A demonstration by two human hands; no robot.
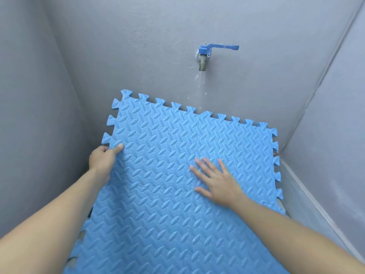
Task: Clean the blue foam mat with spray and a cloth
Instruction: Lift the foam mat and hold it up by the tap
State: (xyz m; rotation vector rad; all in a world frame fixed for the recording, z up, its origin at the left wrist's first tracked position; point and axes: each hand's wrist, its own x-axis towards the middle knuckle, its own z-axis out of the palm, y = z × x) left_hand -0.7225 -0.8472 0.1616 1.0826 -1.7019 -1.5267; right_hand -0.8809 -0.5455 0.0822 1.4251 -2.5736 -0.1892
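Observation:
A large blue foam mat (158, 155) with a leaf-like embossed pattern and jigsaw edges leans up toward a grey wall. My left hand (103, 157) grips its left edge, thumb on the front face. My right hand (215, 179) lies flat on the mat's middle right with fingers spread. Water runs from a blue-handled tap (205, 56) on the wall just above the mat's top edge. No spray bottle or cloth is in view.
Grey walls (39, 95) close in on the left, back and right, forming a narrow corner. A pale ledge or skirting (308, 196) runs along the right wall's base beside the mat.

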